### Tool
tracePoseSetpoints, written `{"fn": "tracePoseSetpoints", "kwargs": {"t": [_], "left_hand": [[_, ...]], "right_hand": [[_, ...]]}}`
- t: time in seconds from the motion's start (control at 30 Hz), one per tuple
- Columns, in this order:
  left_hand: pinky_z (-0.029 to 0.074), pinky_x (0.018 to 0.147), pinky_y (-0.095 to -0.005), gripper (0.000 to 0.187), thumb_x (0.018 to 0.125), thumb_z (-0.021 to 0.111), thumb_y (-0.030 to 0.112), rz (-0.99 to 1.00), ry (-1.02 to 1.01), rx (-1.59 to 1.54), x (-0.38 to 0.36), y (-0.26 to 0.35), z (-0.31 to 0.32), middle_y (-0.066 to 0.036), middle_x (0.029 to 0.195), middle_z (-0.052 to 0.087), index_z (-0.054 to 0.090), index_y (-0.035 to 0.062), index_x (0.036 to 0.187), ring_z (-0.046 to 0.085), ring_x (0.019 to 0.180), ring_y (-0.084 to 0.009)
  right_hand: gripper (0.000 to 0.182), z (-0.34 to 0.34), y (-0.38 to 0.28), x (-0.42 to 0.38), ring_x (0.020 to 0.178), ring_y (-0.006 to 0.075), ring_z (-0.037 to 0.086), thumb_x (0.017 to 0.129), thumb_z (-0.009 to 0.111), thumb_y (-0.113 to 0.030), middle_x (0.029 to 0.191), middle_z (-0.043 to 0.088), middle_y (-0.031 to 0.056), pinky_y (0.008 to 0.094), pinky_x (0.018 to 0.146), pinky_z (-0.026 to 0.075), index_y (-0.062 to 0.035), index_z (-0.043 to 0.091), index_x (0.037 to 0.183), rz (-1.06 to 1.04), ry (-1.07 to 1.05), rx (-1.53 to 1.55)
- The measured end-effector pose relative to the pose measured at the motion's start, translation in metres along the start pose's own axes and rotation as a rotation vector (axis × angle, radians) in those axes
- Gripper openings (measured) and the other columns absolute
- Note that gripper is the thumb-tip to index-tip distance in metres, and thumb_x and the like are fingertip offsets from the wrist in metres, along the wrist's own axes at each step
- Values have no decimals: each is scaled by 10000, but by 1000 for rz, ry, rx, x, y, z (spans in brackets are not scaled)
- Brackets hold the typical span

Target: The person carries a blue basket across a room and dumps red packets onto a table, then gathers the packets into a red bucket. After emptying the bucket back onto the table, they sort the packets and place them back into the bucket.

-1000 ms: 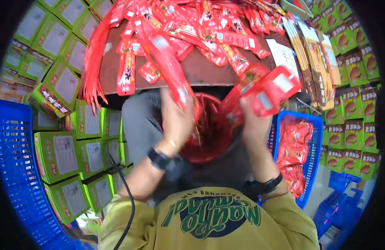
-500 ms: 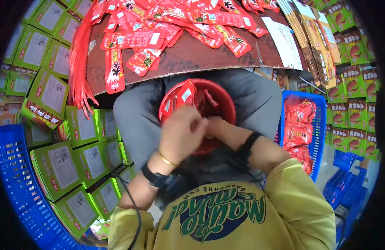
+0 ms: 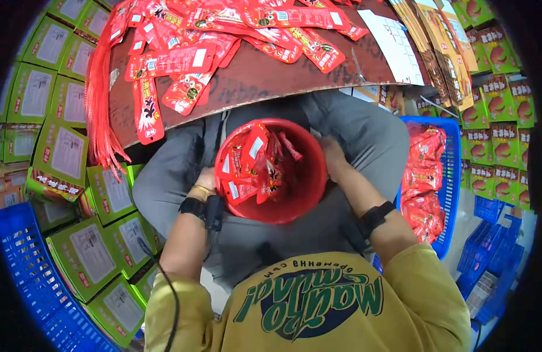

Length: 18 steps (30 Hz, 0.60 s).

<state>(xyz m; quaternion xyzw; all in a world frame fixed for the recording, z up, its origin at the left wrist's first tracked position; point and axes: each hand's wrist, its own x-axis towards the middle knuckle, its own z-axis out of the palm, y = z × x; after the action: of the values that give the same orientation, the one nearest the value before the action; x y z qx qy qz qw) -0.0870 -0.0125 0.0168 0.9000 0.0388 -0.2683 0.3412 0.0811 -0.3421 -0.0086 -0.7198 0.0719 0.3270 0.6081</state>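
Observation:
A red bucket (image 3: 309, 193) stands between the person's thighs, with several red snack packets (image 3: 244, 158) inside, mostly toward its left side. My left hand (image 3: 206, 179) is at the bucket's left outer side, its fingers hidden behind the wall. On the opposite side, my right hand (image 3: 334, 157) rests against the bucket's right wall, fingers also hidden. Many red packets (image 3: 171, 61) lie heaped on the dark red table (image 3: 247, 88) in front, and one hangs slightly over its near edge.
Red strips (image 3: 101, 100) hang off the table's left side. White card sheets (image 3: 391, 50) and brown cartons (image 3: 444, 53) lie at its right. A blue basket (image 3: 453, 170) of red packets stands right. Green boxes (image 3: 86, 249) are stacked left, above another blue basket (image 3: 39, 270).
Both hands have left the bucket's inside and moved apart to its two outer sides. The thighs have spread wider, and the packets in the bucket are now in plain view.

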Motion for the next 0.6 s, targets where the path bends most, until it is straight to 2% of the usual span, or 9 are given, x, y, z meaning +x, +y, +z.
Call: {"fn": "tracePoseSetpoints", "kwargs": {"t": [0.07,0.13,0.17,0.23,0.3,0.37,0.43,0.5,0.6], "left_hand": [[539,827,-393,357,919,548,302,-44,25,50,10,8,10,-133,1105,661,634,27,1130,656,957,-277],[542,718,-336,412,878,615,434,-329,537,-1435,22,5,39,-84,951,685,671,58,1038,653,824,-192],[542,718,-336,412,878,615,434,-330,536,-1433,18,10,34,-84,951,685,671,58,1038,653,824,-192],[544,725,-327,521,860,581,553,-603,432,-1404,11,26,13,-85,949,683,671,78,1054,655,833,-195],[539,741,-311,576,829,591,604,-583,371,-1430,8,5,11,-78,968,678,647,111,1123,651,849,-191],[521,768,-282,670,799,587,657,289,398,312,1,-19,8,-80,987,666,582,158,1246,645,877,-187],[505,743,-260,440,885,586,502,527,624,311,13,-22,13,-70,928,645,581,161,1163,620,813,-148],[483,679,-251,136,950,557,236,-64,733,-1272,20,-12,26,-38,794,572,533,105,919,554,718,-97],[438,622,-239,228,953,517,65,-12,980,-963,3,52,-10,-4,711,451,378,81,773,472,662,-68]], "right_hand": [[305,-2,-2,11,895,188,615,898,571,-327,1083,657,89,277,773,466,-84,638,1069,-184,183,-125],[429,12,-74,-27,984,223,606,893,602,-166,1090,649,101,317,859,458,-137,503,1310,-190,400,-264],[429,14,-80,-29,984,223,606,893,602,-166,1090,649,101,317,859,458,-137,503,1310,-189,401,-262],[400,13,-87,-31,1024,228,592,883,616,-179,1078,646,87,315,876,449,-94,514,1260,544,-53,-223],[440,7,-52,-19,1068,242,580,885,613,-295,1137,628,98,353,918,432,-61,515,1245,453,-173,19],[540,15,-73,-34,1131,235,551,896,565,-407,1227,601,96,370,954,411,-47,498,1294,292,-295,53],[511,6,-20,-1,1109,234,566,895,567,-407,1213,609,91,374,937,428,-55,529,1264,154,-194,30],[484,8,-19,-3,1087,234,582,894,568,-407,1199,618,87,377,920,445,-64,559,1234,28,-90,2],[310,24,-96,-48,976,218,621,921,557,-293,1094,655,82,341,850,486,-67,621,1122,416,-91,63]]}}
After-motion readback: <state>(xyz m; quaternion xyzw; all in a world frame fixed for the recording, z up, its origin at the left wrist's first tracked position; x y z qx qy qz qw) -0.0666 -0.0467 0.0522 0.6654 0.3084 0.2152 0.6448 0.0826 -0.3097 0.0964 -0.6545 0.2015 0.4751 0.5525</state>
